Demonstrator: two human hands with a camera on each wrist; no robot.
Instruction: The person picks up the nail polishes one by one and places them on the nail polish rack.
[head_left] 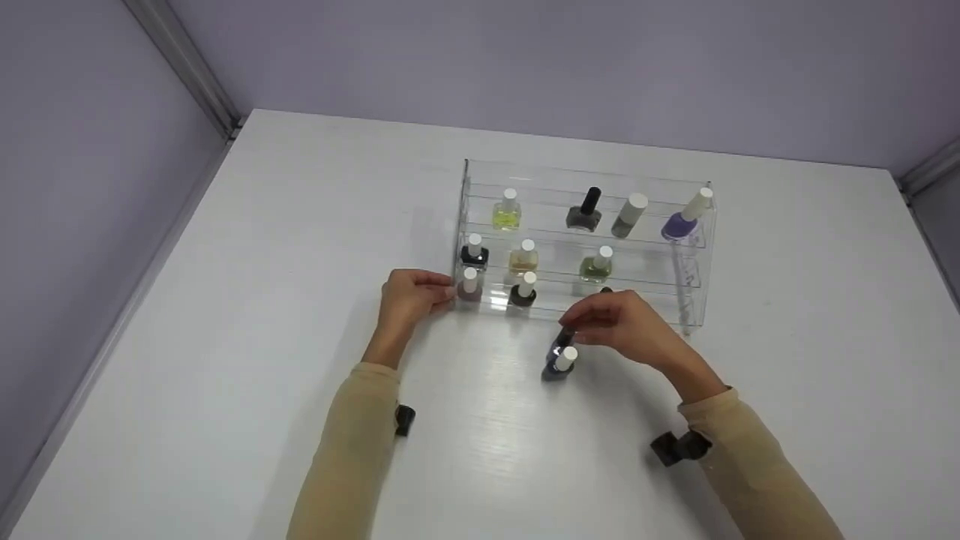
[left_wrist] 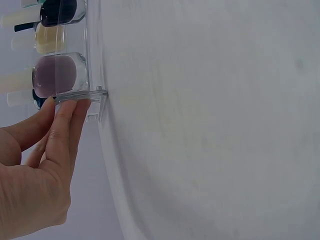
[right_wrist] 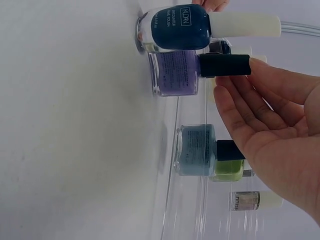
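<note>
Head view shows a clear acrylic three-tier display rack standing on the white worktop, toward twelve o'clock from the person's two hands. The left hand sits at the rack's nine o'clock corner, its straight fingers pressed flat against the clear base edge there, holding nothing; the left wrist view shows that corner, with a mauve round bottle with a white cap just behind the wall.

The right hand hovers in front of the rack's lowest tier. Its fingertips close on the black cap of a lilac square glass nail polish bottle, which stands upright on the worktop just before the rack. Touching it, on the six o'clock side, stands a dark blue glass bottle with a white cap, also upright. In the right wrist view a pale blue bottle with a black cap sits inside the rack's front tier, with a lime green bottle behind it.

On the rack's top tier, from nine to three o'clock, stand a yellow bottle with a white cap, a grey bottle with a black cap, a taupe bottle with a white cap and a purple bottle with a white cap, the last two tilted. The middle tier holds a black bottle, a pale amber bottle and an olive green bottle. Both forearms wear beige sleeves.
</note>
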